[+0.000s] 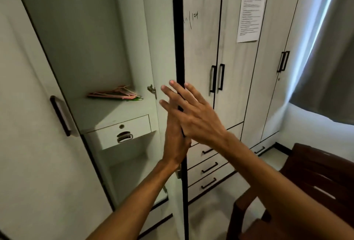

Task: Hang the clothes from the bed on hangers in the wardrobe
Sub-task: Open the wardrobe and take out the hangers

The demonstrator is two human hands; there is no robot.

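Pink and orange hangers (115, 94) lie stacked flat on the shelf (107, 113) inside the open wardrobe (86, 29), above a small drawer (124, 130). Their long axis runs along the shelf, hooks apparently toward the right. Both hands are empty: the left hand (176, 144) and right hand (193, 113) meet palm to palm, fingers straight, in front of the dark door edge (179, 48). The stack lies up and to the left of the hands, on the left hand's side. No clothes or bed are in view.
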